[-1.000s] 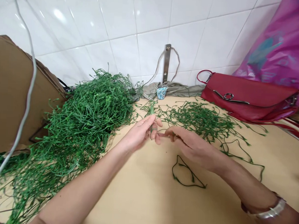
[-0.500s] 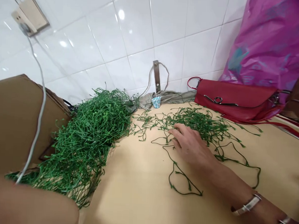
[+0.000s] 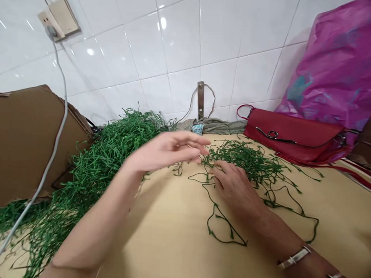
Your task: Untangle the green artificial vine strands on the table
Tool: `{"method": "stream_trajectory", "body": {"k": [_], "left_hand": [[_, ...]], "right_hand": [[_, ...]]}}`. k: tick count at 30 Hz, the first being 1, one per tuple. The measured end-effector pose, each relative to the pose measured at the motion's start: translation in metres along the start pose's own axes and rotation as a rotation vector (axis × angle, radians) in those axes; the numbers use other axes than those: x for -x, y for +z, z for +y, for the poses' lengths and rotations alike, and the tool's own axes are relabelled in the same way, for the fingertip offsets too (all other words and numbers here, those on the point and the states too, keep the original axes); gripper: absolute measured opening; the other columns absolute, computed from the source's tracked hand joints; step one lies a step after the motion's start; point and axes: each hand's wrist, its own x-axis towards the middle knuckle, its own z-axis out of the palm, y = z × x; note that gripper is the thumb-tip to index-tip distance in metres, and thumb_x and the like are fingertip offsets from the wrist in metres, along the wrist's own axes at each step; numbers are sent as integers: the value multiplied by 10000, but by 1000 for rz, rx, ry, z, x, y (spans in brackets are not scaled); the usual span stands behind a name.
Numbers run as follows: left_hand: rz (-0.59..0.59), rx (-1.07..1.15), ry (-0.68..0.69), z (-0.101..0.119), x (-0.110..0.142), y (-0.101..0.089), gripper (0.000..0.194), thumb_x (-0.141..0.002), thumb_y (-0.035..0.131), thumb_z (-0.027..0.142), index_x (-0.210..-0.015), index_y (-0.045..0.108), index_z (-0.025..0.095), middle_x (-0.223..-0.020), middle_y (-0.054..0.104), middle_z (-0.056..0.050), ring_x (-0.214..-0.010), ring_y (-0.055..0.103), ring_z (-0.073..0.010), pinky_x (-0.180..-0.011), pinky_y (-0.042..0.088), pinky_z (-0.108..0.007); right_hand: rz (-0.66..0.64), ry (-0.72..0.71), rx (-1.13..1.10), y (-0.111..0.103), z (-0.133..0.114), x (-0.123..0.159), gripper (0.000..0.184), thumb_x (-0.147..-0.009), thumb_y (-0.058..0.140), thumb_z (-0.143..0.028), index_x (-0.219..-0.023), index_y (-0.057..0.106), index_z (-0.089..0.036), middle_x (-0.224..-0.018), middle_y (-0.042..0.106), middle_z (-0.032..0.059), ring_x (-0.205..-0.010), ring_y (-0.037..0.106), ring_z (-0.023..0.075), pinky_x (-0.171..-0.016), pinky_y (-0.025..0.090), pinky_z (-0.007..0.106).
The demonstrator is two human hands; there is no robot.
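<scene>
My left hand (image 3: 169, 150), slightly blurred, hovers over the near part of the table, its fingers stretched to the right and the thumb apart, with nothing visible in it. My right hand (image 3: 234, 184) rests low at the left edge of a small heap of thin green cords (image 3: 249, 160) with knotted, frayed ends. Its fingers are bent and spread, the tips touching or just above a few strands; part of the heap is hidden behind it. One loose green cord (image 3: 228, 216) lies in a loop below that hand. To the left is a big pile of green cords (image 3: 111, 156).
A red handbag (image 3: 290, 129) and a purple plastic bag (image 3: 342, 68) stand at the back right. At the left are a cardboard box (image 3: 28, 144) and a hanging grey cable (image 3: 61, 121). A small blue-patterned cup (image 3: 197, 128) sits by the tiled wall (image 3: 180, 44).
My left hand has come up from the lower left towards the cords by my right hand. The right hand stays almost in place. The view has shifted slightly.
</scene>
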Motion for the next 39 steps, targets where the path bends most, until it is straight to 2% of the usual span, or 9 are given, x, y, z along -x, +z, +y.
{"method": "stream_trajectory", "body": {"k": [4,7,13,16,19,24,28,33,39], "left_hand": [[-220,-1072,95,-65,-27,23,476,-834,562,-58,-1236,683,166,-1310,646,-151,-1161,620,-271,-939,493,-373],[-203,-1313,116,-85,-45,20,332,-878,504,-16,-1082,728,119,-1186,686,-198,-1176,587,-318,-917,467,-419],[15,-1203,236,-61,-57,1,209,-964,508,164,-997,715,167,-1083,718,-140,-1166,541,-290,-992,391,-436],[153,-586,208,-54,-47,12,100,-915,595,212,-977,667,182,-908,714,-50,-892,616,-186,-871,448,-321],[153,85,-29,-59,-27,31,85,-860,658,237,-868,606,170,-707,622,28,-630,541,-101,-700,440,-231],[120,490,-215,-72,2,57,186,-745,785,229,-776,617,155,-705,636,39,-621,538,-74,-681,437,-198],[70,473,-193,-84,8,66,216,-700,829,240,-839,694,145,-784,699,11,-763,618,-107,-803,467,-223],[3,255,-79,-89,12,62,293,-778,791,322,-1015,716,168,-944,728,-36,-868,642,-142,-847,477,-252],[-84,-490,127,-74,15,40,389,-893,670,490,-1181,720,233,-1064,761,-77,-1033,671,-253,-960,462,-338]], "right_hand": [[-3,-24,-6,2,-1,1,285,-984,446,-132,-1058,717,-182,-1261,671,139,-1133,591,280,-934,397,410],[-14,-12,-20,1,0,0,307,-988,425,-131,-1019,725,-186,-1222,689,131,-1111,600,272,-923,402,411],[43,50,-94,-3,5,-3,317,-993,403,-158,-948,715,-193,-1118,709,123,-1002,640,259,-888,434,421],[157,120,-272,-4,6,-6,270,-991,416,-208,-958,684,-197,-1079,707,123,-1014,651,258,-903,464,415],[253,225,-487,-9,2,-9,240,-987,436,-295,-983,655,-197,-1031,702,114,-994,657,245,-911,492,393],[148,339,-793,-22,-13,-11,370,-1008,426,-493,-1141,624,-210,-1078,714,81,-994,656,222,-898,522,367],[76,350,-1012,-24,-23,-13,410,-909,607,-535,-1166,631,-216,-1146,728,77,-1074,657,224,-929,531,360],[49,527,-925,-27,-21,-15,334,-845,666,-502,-967,697,-193,-813,687,21,-709,593,177,-648,496,302],[391,660,-1263,-28,6,-20,259,-768,753,-450,-878,635,-247,-825,609,-22,-730,565,134,-671,491,267]]}}
